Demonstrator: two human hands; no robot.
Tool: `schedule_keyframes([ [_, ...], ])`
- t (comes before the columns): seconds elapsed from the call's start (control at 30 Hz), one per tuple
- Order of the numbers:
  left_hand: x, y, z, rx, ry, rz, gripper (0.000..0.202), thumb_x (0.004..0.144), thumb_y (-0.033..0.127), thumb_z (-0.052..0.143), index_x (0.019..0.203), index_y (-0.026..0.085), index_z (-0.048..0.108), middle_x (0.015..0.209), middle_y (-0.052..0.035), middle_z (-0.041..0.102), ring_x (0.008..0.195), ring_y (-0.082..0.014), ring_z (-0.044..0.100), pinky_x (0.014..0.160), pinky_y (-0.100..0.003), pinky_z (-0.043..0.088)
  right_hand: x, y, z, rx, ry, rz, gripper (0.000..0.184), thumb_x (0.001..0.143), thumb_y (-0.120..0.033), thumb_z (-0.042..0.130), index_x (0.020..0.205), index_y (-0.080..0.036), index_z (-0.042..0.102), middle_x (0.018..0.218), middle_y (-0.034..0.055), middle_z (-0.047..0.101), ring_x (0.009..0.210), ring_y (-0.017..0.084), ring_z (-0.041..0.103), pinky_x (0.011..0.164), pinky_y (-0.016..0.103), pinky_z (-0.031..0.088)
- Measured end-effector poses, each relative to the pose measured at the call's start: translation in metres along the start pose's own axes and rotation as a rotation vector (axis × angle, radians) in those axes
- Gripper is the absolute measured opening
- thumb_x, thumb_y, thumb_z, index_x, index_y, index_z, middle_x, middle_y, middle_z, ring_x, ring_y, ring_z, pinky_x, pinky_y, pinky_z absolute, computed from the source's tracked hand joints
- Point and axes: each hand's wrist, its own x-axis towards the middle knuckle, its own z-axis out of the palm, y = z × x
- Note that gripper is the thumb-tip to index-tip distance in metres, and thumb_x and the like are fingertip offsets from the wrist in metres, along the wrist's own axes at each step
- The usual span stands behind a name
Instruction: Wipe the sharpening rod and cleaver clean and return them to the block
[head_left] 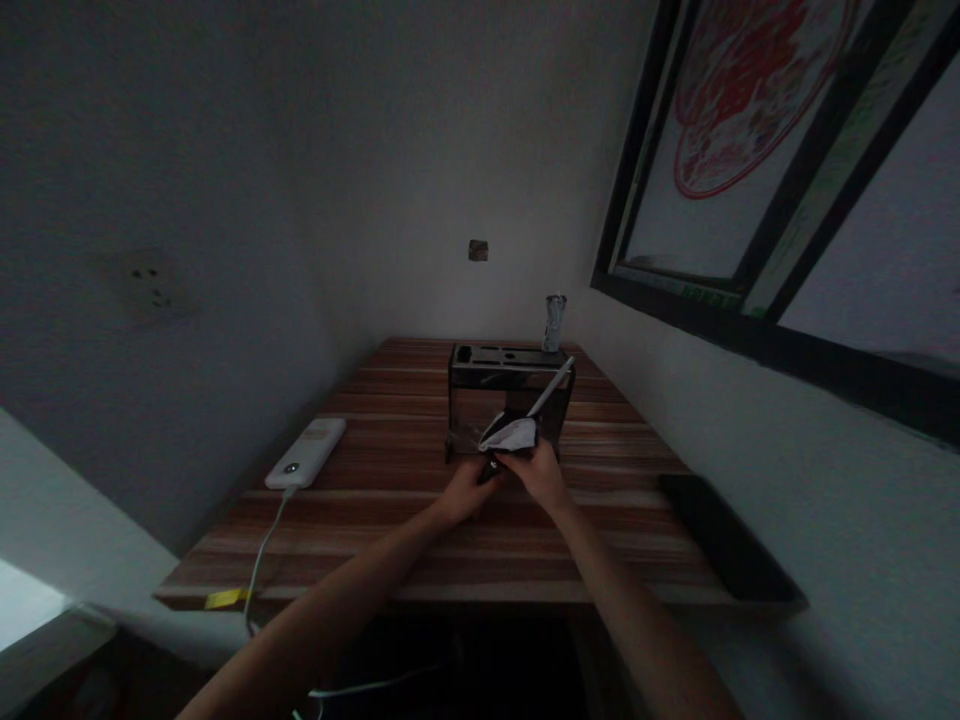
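A knife [546,391] with a pale blade points up and to the right, over a dark slotted knife block [510,385] on the wooden table [375,520]. My left hand [466,492] is closed round the knife's dark handle [491,466]. My right hand [538,472] is closed on a white cloth [514,434] that wraps the lower part of the blade. Both hands meet just in front of the block. The room is dim.
A white power bank [306,453] lies on the left of the table, and its cable [262,560] runs off the front edge. A dark flat slab [724,540] rests at the right edge. A small shiny cup [554,322] stands behind the block. A framed window [787,200] fills the right wall.
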Motion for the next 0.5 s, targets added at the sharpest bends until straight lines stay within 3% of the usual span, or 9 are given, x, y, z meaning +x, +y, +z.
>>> schedule_keyframes([
  [0.1, 0.002, 0.000, 0.001, 0.019, -0.001, 0.030, 0.026, 0.078, 0.033, 0.053, 0.090, 0.011, 0.057, 0.059, 0.0024, 0.055, 0.051, -0.0089, 0.049, 0.045, -0.017, 0.037, 0.001, -0.004, -0.002, -0.002, 0.011, -0.011, 0.028, 0.059, -0.030, 0.075, 0.082, -0.019, 0.065, 0.081, 0.0035, 0.071, 0.077, 0.021, 0.066, 0.074, 0.033, 0.052],
  [0.5, -0.002, 0.007, -0.002, 0.061, -0.078, 0.017, 0.027, 0.078, 0.039, 0.052, 0.080, 0.013, 0.056, 0.047, 0.0063, 0.044, 0.041, -0.0062, 0.038, 0.040, -0.017, 0.028, 0.012, -0.015, -0.022, -0.007, 0.183, -0.041, 0.022, 0.061, -0.034, 0.073, 0.078, -0.020, 0.069, 0.083, 0.0045, 0.072, 0.081, 0.023, 0.066, 0.077, 0.037, 0.051],
])
